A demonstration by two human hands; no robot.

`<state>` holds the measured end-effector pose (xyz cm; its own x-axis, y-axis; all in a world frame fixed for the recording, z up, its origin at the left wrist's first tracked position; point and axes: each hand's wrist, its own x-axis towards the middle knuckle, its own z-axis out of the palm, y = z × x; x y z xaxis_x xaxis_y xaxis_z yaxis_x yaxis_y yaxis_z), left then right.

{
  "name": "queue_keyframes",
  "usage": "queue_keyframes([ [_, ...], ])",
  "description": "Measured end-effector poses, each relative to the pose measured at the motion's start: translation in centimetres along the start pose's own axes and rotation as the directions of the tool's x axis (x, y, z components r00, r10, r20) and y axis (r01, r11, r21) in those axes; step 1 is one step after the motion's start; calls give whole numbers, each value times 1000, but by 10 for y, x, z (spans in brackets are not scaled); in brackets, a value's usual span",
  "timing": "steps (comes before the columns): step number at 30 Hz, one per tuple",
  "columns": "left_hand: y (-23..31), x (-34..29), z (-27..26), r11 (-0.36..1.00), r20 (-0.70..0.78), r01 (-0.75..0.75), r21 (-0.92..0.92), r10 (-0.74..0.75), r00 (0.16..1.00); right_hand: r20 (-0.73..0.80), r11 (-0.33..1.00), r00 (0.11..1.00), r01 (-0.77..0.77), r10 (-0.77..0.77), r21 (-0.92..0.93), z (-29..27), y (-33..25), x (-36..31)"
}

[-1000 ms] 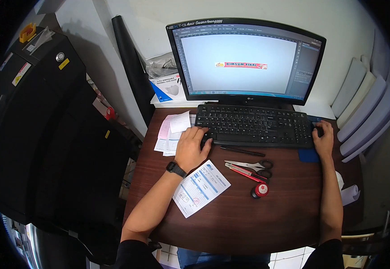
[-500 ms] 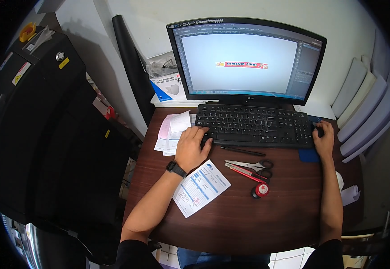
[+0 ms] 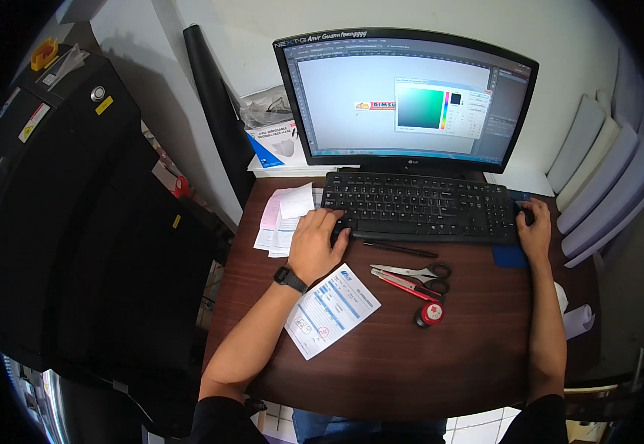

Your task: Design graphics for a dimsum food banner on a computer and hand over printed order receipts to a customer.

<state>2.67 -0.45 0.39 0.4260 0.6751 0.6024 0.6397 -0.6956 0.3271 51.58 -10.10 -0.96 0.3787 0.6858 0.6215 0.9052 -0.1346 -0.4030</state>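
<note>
Two hands rest apart: the left hand (image 3: 312, 246), thumb spread and holding nothing, touches the lower left corner of the black computer keyboard (image 3: 420, 208); the right hand (image 3: 535, 231) is curled over the black mouse (image 3: 528, 217), just beside the keyboard's right end.

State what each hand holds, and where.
The right hand cups a black mouse from above, exact grip hidden. The left hand holds nothing, resting on the keyboard's left end.

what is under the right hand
A dark mouse, mostly covered by the right hand, with a blue mouse pad showing beside it; the covered parts of both cannot be seen.
</note>
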Motion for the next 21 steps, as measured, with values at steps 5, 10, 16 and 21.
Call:
queue_keyframes([
  [5, 0, 0, 0, 1000, -4, -4, -1, 4, 1000, 3, 1000, 1000, 9, -9, 8, 0, 3, 0],
  [10, 1, 0, -1, 1000, 0, 4, 0, -4, 1000, 4, 1000, 1000, -1, 1, 6, 1, 1, 0],
  [16, 0, 0, 0, 1000, 10, 16, -4, -16, 1000, 9, 1000, 1000, -1, 1, 2, 1, 2, 0],
  [21, 0, 0, 0, 1000, 22, 14, -5, -14, 1000, 13, 1000, 1000, 1, -1, -5, 0, 1, 0],
])
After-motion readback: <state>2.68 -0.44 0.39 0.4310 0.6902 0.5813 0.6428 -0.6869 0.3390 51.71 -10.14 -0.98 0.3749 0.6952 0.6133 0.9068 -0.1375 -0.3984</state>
